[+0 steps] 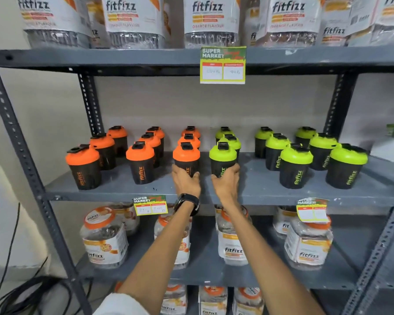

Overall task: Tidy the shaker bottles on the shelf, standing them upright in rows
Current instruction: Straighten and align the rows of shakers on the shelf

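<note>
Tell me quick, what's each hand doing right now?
Left hand: closed around the front orange-lidded shaker.
Right hand: closed around the front green-lidded shaker.

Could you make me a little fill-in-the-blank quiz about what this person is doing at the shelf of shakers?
1. The left hand grips a shaker bottle with an ____ lid.
2. The right hand grips a green-lidded shaker printed with the word ____.
3. The watch sits on the ____ wrist.
4. Every shaker on the middle shelf stands ____.

Missing words: orange; fitfizz; left; upright
</note>
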`<control>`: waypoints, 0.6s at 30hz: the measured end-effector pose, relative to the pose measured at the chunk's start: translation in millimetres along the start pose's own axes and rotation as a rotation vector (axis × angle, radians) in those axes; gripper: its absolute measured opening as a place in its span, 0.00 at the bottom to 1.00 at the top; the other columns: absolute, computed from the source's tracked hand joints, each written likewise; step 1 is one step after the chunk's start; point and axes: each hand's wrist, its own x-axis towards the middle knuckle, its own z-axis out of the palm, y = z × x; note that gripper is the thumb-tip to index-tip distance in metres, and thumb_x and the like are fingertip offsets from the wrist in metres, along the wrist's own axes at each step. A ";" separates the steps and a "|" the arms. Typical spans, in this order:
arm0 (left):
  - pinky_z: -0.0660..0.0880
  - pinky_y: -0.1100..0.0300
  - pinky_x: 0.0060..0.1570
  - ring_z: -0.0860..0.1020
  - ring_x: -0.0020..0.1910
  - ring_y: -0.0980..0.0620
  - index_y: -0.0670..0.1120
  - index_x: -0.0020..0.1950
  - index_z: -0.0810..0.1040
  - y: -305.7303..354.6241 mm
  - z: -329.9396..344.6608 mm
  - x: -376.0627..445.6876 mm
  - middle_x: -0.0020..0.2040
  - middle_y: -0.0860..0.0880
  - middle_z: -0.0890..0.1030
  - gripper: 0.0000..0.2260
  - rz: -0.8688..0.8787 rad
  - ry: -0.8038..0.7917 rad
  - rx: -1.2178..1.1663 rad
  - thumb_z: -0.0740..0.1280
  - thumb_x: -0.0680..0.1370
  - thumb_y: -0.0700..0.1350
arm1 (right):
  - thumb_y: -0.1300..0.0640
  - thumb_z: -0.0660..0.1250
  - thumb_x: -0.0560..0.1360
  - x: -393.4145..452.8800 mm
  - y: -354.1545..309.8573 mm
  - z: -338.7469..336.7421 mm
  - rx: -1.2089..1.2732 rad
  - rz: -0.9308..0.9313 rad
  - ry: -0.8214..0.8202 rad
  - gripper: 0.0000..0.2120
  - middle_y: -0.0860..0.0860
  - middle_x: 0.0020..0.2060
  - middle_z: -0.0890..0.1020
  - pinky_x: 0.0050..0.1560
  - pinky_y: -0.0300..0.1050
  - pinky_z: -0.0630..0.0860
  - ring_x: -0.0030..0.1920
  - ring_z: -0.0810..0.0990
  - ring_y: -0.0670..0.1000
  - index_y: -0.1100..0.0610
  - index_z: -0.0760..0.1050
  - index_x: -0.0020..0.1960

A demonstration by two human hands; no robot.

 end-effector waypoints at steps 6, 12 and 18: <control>0.70 0.47 0.63 0.71 0.65 0.36 0.35 0.67 0.65 -0.2 -0.1 -6.6 0.64 0.35 0.73 0.28 0.058 -0.042 -0.011 0.74 0.72 0.38 | 0.61 0.76 0.67 3.2 9.5 -21.0 0.024 0.010 -0.045 0.33 0.66 0.60 0.75 0.58 0.59 0.77 0.62 0.76 0.65 0.68 0.63 0.65; 0.70 0.48 0.61 0.72 0.63 0.36 0.35 0.65 0.67 1.4 -1.2 -14.8 0.62 0.35 0.74 0.26 0.096 -0.053 -0.016 0.74 0.71 0.38 | 0.60 0.75 0.68 1.9 16.0 -35.5 0.027 -0.007 -0.066 0.31 0.65 0.60 0.75 0.58 0.56 0.76 0.63 0.75 0.64 0.68 0.64 0.64; 0.68 0.49 0.64 0.71 0.65 0.36 0.34 0.66 0.66 7.3 -4.5 -22.7 0.63 0.35 0.73 0.27 0.071 -0.035 -0.020 0.74 0.71 0.36 | 0.61 0.75 0.68 -3.9 14.6 -35.9 0.054 -0.021 -0.050 0.31 0.66 0.61 0.73 0.58 0.53 0.74 0.64 0.73 0.64 0.68 0.64 0.65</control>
